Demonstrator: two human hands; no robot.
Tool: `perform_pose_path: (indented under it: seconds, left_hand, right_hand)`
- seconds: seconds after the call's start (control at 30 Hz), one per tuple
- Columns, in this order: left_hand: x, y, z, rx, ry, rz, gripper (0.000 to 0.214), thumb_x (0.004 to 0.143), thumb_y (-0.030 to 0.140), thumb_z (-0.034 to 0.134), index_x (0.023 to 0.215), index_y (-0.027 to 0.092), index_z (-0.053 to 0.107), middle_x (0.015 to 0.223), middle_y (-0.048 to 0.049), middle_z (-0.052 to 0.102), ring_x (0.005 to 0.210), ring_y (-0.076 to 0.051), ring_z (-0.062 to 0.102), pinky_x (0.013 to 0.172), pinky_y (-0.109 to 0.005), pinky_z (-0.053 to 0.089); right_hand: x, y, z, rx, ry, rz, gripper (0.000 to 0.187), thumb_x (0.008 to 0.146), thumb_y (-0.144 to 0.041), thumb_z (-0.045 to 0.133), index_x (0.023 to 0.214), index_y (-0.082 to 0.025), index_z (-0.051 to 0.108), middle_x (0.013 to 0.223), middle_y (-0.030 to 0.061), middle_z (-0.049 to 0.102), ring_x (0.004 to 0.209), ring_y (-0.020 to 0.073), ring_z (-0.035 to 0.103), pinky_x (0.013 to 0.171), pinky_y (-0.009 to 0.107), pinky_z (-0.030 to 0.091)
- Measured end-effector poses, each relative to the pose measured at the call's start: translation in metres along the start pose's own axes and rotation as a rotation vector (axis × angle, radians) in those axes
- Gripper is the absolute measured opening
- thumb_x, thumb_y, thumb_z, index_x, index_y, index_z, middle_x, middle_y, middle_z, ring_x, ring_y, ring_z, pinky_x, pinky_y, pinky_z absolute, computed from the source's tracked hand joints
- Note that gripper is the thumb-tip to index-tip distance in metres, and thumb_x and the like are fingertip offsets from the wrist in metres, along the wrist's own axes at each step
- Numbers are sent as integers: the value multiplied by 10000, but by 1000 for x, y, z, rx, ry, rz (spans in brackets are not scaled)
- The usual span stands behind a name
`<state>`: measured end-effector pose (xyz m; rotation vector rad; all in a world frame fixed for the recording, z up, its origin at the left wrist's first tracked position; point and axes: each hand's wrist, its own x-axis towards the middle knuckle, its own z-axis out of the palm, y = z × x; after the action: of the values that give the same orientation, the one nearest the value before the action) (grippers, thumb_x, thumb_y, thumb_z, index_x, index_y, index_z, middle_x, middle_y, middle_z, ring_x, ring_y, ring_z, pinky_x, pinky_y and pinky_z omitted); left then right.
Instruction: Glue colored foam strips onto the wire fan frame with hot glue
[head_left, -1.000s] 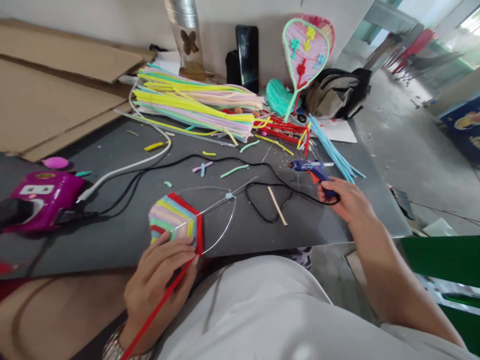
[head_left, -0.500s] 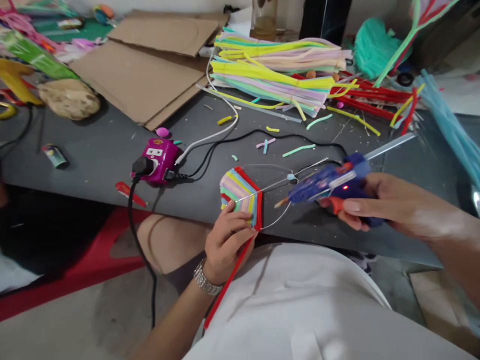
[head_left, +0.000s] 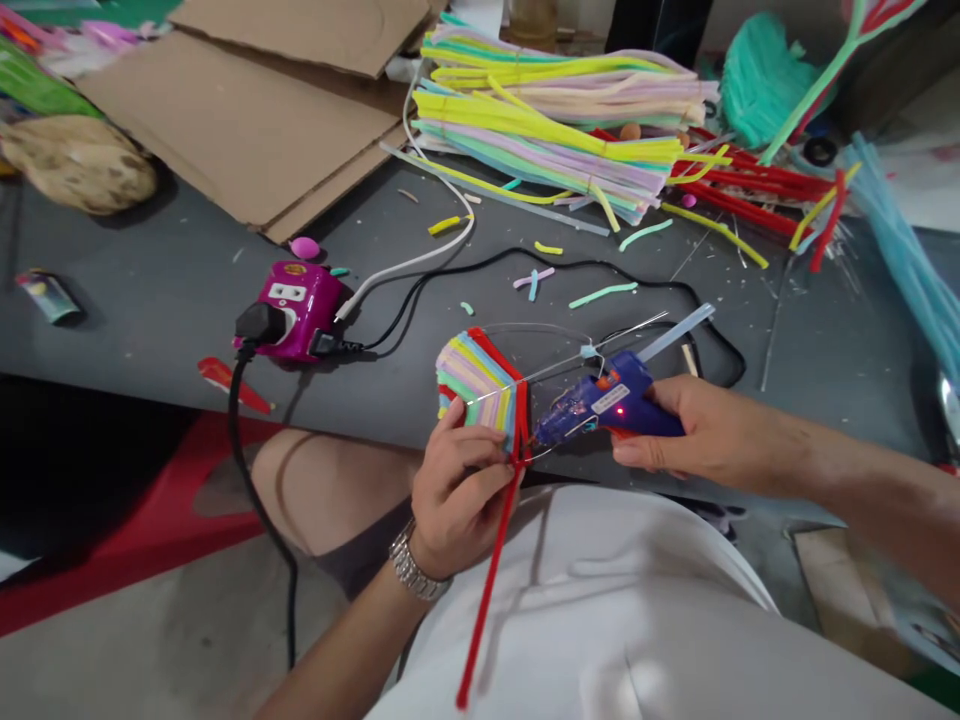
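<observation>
Left hand [head_left: 459, 490] closed on wire frame [head_left: 536, 328] and pipe cleaners [head_left: 476, 385]; right hand [head_left: 712, 435] gripping glue gun [head_left: 607, 405], nozzle [head_left: 541, 437] just beside red pipe cleaner [head_left: 491, 590].

A teardrop wire frame [head_left: 536, 326] tilts at the middle of the view, its nine o'clock half wrapped in bands of pastel pipe cleaners [head_left: 480, 383] and edged by a red pipe cleaner [head_left: 498, 570] trailing toward six o'clock. A blue hot glue gun [head_left: 616, 404], red light lit, sits at three o'clock, its nozzle at that edge — touching or just short, hard to tell — with a pale glue stick [head_left: 675, 332] jutting toward two o'clock
</observation>
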<state>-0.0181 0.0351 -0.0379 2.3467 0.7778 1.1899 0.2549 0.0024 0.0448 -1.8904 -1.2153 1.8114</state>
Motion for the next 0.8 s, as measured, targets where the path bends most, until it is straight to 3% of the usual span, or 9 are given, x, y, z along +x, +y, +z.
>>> perform_pose_path:
  seconds: [0.17, 0.37, 0.8]
  left_hand:
    - [-2, -2, 2, -12, -8, -8, 217, 808, 81, 699, 933, 222, 590, 914, -19, 684, 918, -183, 723, 1113, -605, 503]
    - [1, 2, 5, 62, -24, -17, 243, 807, 166, 810, 987, 214, 653, 914, -18, 668, 873, -174, 695, 1136, -579, 482]
    - [-1, 2, -3, 9, -51, -77, 222, 834, 42, 746, 931, 201, 625, 925, -14, 692, 987, -176, 731, 1150, -556, 502]
  right_hand:
    - [1, 1, 1, 24, -16, 25, 401, 773, -569, 776, 824, -188, 661, 602, -18, 563, 518, 116, 469, 461, 246, 355]
    - [0, 2, -1, 41, 3, -9, 411, 803, -572, 761, 845, -175, 665, 668, 6, 625, 541, 106, 496, 490, 241, 396]
    - [5, 0, 6, 62, 39, -81, 399, 813, -578, 740, 835, -184, 685, 672, 6, 649, 541, 107, 501, 504, 247, 392]
